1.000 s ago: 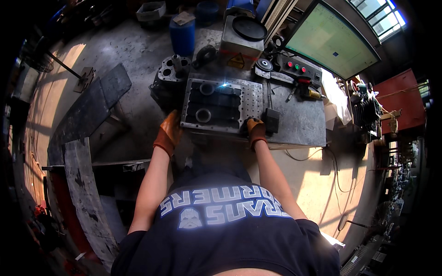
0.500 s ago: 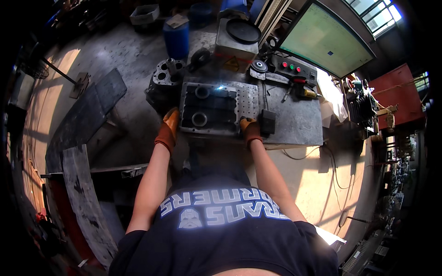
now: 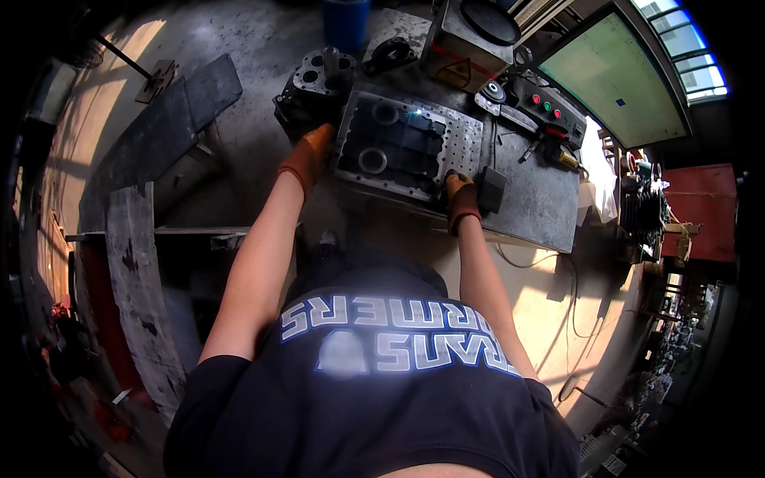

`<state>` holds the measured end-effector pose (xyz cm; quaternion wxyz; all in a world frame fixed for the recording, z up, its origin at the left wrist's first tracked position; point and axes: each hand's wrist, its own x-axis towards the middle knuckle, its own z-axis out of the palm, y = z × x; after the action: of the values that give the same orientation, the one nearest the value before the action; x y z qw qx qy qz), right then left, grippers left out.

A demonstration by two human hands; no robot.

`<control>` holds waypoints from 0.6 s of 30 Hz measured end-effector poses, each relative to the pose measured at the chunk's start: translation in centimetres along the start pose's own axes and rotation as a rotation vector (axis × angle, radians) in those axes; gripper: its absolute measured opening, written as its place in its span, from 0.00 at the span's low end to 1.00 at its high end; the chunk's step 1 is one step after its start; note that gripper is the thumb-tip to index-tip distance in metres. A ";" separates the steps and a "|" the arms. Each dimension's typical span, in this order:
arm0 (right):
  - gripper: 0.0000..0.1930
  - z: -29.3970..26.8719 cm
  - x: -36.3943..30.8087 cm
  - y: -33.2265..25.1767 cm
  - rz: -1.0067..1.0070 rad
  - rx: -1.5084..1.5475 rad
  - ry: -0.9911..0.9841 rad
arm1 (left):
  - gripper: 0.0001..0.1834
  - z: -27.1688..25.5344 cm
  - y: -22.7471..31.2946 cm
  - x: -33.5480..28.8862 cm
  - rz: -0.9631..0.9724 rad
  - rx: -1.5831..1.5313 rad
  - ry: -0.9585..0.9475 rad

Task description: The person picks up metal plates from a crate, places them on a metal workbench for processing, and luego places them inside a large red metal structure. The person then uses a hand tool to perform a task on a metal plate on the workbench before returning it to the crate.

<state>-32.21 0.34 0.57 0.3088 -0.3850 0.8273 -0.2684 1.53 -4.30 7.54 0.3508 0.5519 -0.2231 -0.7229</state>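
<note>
Holed metal plate (image 3: 464, 150), near side of bench (image 3: 539, 205): prob. heavy, stiff; hold by opp. edges. L hand (image 3: 309, 154) at near-left corner, R hand (image 3: 461, 196) at near-right edge; whether either grips, can't tell.

A monitor (image 3: 617, 80) with a pale green screen is located at the upper right, adjacent to a barred window (image 3: 685, 48). A control box (image 3: 574, 126) fitted with red and green push buttons is positioned at the lower left of the monitor. A yellow-handled tool (image 3: 566, 158) lies near the control box. A round black tray (image 3: 488, 21) rests on a grey metal box (image 3: 482, 60). A blue drum (image 3: 346, 25) stands left of this box. A red panel (image 3: 701, 211) is located at the far right.
</note>
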 end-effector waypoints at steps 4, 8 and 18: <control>0.26 -0.7 -1.0 -1.5 0.018 -0.002 -0.047 | 0.31 -1.9 -1.0 1.6 0.084 0.282 -0.091; 0.25 -0.9 -0.4 -1.2 -0.007 -0.068 -0.040 | 0.31 -3.0 -2.2 4.8 0.099 0.303 -0.073; 0.10 -0.4 -0.7 -0.4 -0.348 -0.496 0.035 | 0.20 -1.5 -2.0 3.2 0.124 0.024 0.077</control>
<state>-31.90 0.77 1.35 0.1401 -0.5799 0.7945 -0.1135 2.02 -5.32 3.63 0.3970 0.5686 -0.2518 -0.6751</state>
